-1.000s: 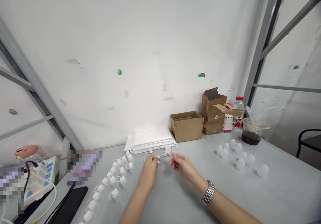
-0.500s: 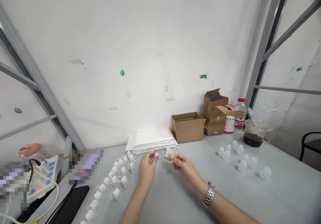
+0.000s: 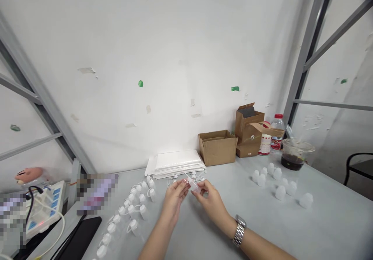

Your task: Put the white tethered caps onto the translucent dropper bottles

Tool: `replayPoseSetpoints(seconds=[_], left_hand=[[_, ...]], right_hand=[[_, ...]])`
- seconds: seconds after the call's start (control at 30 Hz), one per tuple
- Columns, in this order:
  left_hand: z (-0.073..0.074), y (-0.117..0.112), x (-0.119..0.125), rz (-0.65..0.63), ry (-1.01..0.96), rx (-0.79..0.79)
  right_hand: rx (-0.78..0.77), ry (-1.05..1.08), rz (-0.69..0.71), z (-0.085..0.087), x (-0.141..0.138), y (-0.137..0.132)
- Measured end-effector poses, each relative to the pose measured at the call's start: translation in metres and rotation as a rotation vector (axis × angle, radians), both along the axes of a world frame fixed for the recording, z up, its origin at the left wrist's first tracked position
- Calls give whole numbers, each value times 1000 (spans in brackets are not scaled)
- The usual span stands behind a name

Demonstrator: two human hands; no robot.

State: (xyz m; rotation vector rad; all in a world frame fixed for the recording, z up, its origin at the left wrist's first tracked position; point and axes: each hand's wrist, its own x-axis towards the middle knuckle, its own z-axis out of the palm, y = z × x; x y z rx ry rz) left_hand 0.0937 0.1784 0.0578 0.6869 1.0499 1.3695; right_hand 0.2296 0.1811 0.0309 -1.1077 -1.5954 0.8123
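Note:
Over the grey table (image 3: 291, 229), my left hand (image 3: 174, 198) and my right hand (image 3: 210, 201) meet with their fingertips pinched on a small clear plastic piece (image 3: 193, 185). A metal watch sits on my right wrist. A row of several small white capped pieces with loops (image 3: 132, 209) lies to the left of my left hand. A few more small white pieces (image 3: 175, 177) lie just beyond my fingers.
A stack of white pouches (image 3: 175, 162) lies against the wall, with an open cardboard box (image 3: 218, 146) and a brown paper bag (image 3: 250, 134) to its right. Several white caps (image 3: 276, 180), a bottle (image 3: 276, 130) and a cup of dark liquid (image 3: 295, 153) stand at the right. A power strip (image 3: 43, 209) and black phone (image 3: 80, 236) are at the left.
Both hands have drawn slightly closer to me and come together; the clear piece held up in my right fingers now sits between both hands' fingertips.

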Motion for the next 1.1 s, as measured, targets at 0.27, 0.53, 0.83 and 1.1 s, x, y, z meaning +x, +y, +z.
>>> replayPoseSetpoints(seconds=[0.27, 0.53, 0.83, 1.1], left_hand=[[1, 0, -3, -27, 10, 9], [-1, 1, -6, -29, -12, -8], [-2, 4, -7, -84, 85, 90], [11, 1, -9, -46, 271, 220]], right_hand=[[472, -461, -115, 5, 5, -4], [805, -596, -198, 7, 7, 0], [393, -272, -27, 9, 5, -7], [-598, 458, 410, 15, 5, 7]])
